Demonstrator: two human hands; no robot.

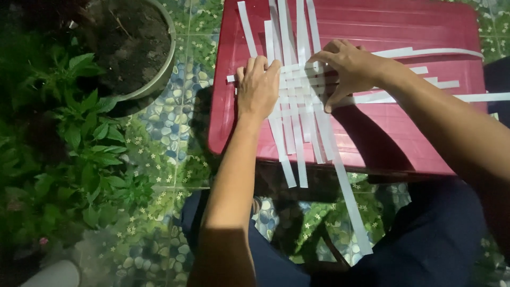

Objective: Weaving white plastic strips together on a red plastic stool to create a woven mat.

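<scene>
Between both hands, white paper strips lie crossed into a loose weave on a red lid. Left hand lies flat, fingers together, pressing the weave's left edge down. Right hand is curled over the weave's top right, fingertips pinching or nudging one crosswise strip; the exact grip is hidden. Step in hand looks like mid-weave: a crosswise strip being seated over and under the long ones. Next move likely calls for sliding it snug against the rows below while the left hand stops shifting. Strips: thin, flat, limp, uneven lengths, some overhanging the lid's near edge. Lid: smooth hard plastic, ribbed. Left of left hand: grey pot with soil, leafy plants, pebble-pattern floor.
</scene>
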